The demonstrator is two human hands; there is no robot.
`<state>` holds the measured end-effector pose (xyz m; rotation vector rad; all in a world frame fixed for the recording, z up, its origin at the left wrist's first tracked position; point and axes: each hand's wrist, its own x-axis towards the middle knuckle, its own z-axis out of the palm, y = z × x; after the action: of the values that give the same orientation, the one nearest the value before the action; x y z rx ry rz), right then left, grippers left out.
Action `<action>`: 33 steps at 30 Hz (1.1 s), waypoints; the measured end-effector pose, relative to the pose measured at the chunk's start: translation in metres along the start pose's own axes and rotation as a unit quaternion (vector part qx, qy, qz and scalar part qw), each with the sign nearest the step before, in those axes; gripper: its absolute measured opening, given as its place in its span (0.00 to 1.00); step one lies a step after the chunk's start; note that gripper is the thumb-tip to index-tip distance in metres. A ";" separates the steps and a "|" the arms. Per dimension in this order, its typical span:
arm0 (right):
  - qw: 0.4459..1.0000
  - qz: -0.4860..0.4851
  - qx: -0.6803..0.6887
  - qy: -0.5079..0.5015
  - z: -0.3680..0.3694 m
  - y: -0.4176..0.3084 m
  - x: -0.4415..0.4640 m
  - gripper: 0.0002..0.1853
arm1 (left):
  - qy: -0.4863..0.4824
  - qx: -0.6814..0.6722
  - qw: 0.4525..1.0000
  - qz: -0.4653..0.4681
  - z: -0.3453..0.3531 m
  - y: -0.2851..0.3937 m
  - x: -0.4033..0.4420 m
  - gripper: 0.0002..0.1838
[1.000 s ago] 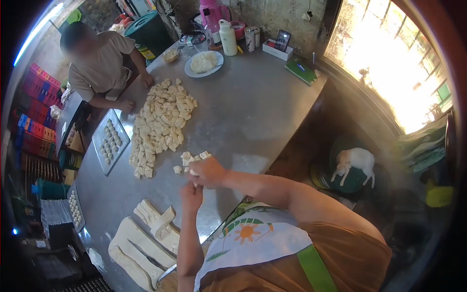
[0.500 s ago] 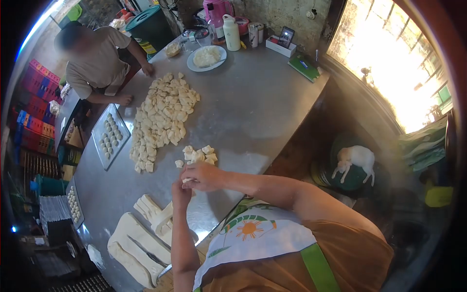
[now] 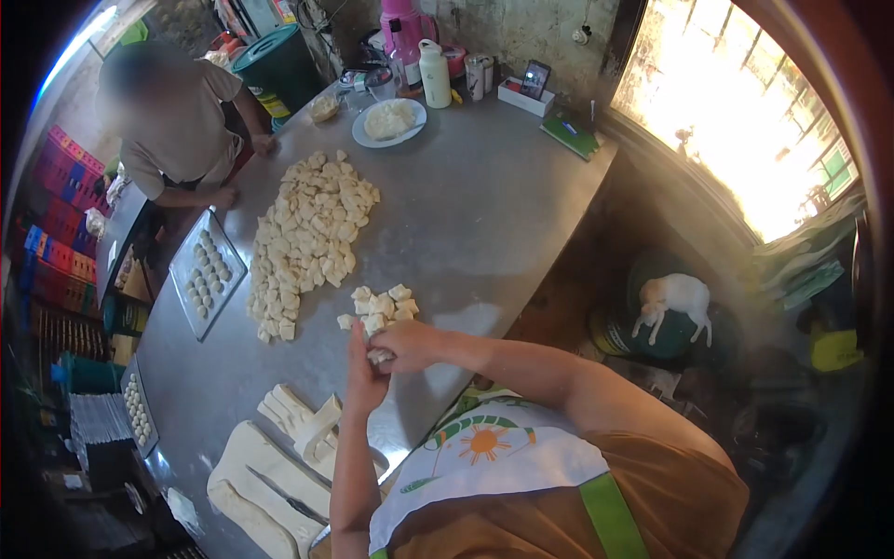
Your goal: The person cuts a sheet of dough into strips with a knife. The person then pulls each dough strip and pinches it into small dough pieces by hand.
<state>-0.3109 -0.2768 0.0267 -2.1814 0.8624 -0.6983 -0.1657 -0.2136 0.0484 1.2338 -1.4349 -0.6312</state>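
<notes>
My left hand (image 3: pixel 365 384) and my right hand (image 3: pixel 412 345) meet above the near part of the metal table (image 3: pixel 438 242). Between them they grip a pale piece of dough (image 3: pixel 378 356), mostly covered by the fingers. Just beyond lies a small cluster of cut dough pieces (image 3: pixel 382 303). Farther back spreads a large heap of similar dough pieces (image 3: pixel 312 219). To the left of my left forearm are several dough strips (image 3: pixel 291 410) and a flat sheet of dough (image 3: pixel 244 456), with a knife (image 3: pixel 284 492) resting on the sheet.
Trays of round dough balls sit at the left, one tray (image 3: pixel 194 321) beside the heap. Another person (image 3: pixel 182 130) stands at the far left edge. A plate (image 3: pixel 368 140), a bottle (image 3: pixel 434 74) and a phone (image 3: pixel 535 79) occupy the back. A cat (image 3: pixel 675 298) lies right of the table.
My two hands have shifted slightly right and nearer, still together around dough. The view has tilted a little. The co-worker's hands remain near the table edge.
</notes>
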 end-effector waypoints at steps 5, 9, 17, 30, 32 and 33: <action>0.994 -0.040 0.086 0.046 0.002 -0.022 0.003 0.20 | -0.106 0.106 0.980 -0.129 -0.021 -0.046 -0.005 0.11; 0.995 0.099 -0.022 -0.001 -0.012 0.007 0.006 0.22 | -0.260 0.276 0.904 -0.195 0.003 -0.014 -0.015 0.11; 0.999 0.005 -0.021 -0.026 -0.005 0.032 -0.011 0.23 | 0.004 0.118 0.992 -0.042 0.012 -0.025 -0.029 0.11; 0.991 0.111 -0.066 0.018 0.008 0.056 0.003 0.20 | -0.215 0.244 0.946 0.016 -0.008 -0.028 -0.036 0.17; 0.990 0.116 -0.079 0.028 0.017 0.058 -0.006 0.20 | -0.204 0.128 0.957 -0.164 -0.020 0.000 -0.028 0.18; 0.994 0.058 -0.067 0.064 0.015 0.051 -0.004 0.20 | -0.182 0.066 0.949 -0.249 -0.025 0.005 -0.022 0.18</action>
<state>-0.3223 -0.2960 -0.0218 -2.2016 1.1218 -0.7489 -0.1471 -0.1857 0.0511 1.6718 -1.4846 -1.1705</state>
